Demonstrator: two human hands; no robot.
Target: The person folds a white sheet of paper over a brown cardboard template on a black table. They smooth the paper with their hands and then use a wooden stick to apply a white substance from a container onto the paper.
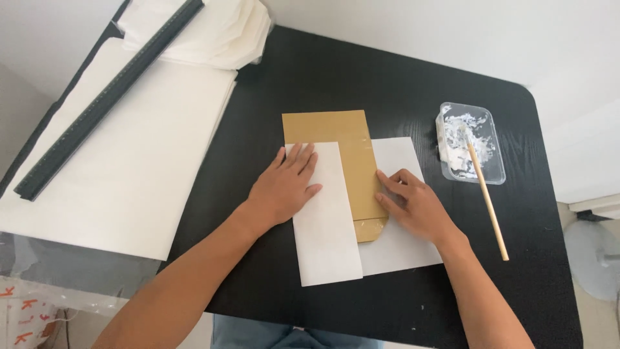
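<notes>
Brown kraft paper sheet (336, 139) pressed flat between white paper strips on the black table (387, 77).
Left hand (284, 187) lies open, palm down on the narrow white paper strip (326, 239); right hand (416, 207) fingertips pin the glue-shiny brown edge, grasping nothing, apparently bonding it.

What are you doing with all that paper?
A person presses a white sheet flat with the left hand on a black table. The right hand rests on the edge of a brown sheet partly under it. A tray of white paste with a stick sits to the right.
</notes>
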